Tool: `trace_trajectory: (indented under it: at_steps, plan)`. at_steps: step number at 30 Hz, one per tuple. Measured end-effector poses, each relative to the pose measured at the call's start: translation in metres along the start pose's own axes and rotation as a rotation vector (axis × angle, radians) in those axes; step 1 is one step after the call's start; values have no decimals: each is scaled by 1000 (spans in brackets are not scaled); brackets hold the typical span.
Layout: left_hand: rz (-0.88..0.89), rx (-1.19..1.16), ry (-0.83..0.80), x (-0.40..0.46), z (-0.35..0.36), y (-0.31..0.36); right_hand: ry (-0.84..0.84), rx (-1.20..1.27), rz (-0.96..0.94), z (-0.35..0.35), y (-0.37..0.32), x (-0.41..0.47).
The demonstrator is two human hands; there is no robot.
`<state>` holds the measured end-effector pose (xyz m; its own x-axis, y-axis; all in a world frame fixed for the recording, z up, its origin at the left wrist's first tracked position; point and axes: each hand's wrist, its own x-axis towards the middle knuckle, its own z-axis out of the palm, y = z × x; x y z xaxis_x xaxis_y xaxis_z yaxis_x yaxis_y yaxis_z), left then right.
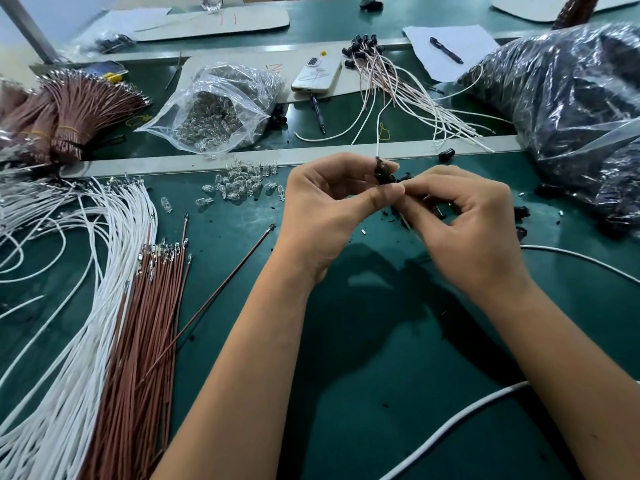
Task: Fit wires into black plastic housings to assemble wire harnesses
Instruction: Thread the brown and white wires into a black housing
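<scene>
1. Black plastic housing [382, 173] sits raised above the green worktop [381, 341], pinched between both hands near the middle of the view, its long axis roughly upright and tilted slightly away from the person.
2. Left hand [325, 209] curls round the housing: the fingers [360, 164] bend over its far side and the thumb presses in from below, its tip meeting the right hand's fingertips.
3. Right hand [464, 223] is curled as well, forefinger and thumb pinched together at the housing's lower end; what exactly they grip there is hidden by the fingers.
4. One white wire [379, 133] rises from the top of the housing and runs away from the person across the grey strip of the worktop, towards a heap of finished harnesses [391, 81] with black ends.
5. Loose black housings [446, 155] lie scattered just beyond and to the right of the hands, beside a large clear bag of black parts [571, 98].
6. On the left, fanned white wires [86, 271] lie beside brown wires [149, 306], with one single brown wire [221, 289] lying apart at an angle.
7. Small clear bulbs [239, 185] are strewn beyond the left hand, near an open plastic bag [214, 109] holding more of them.
</scene>
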<state>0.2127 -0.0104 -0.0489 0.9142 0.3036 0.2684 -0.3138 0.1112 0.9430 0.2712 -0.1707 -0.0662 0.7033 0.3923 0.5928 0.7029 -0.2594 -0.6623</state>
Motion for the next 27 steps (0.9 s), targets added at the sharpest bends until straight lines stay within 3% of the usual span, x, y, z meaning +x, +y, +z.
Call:
trace_trajectory:
  at_steps: [6, 27]
  plan:
    - [107, 75, -16, 0, 5, 2, 32, -84, -56, -6, 2, 3]
    - [144, 55, -77, -2, 7, 9, 69, -105, -153, -9, -1, 2]
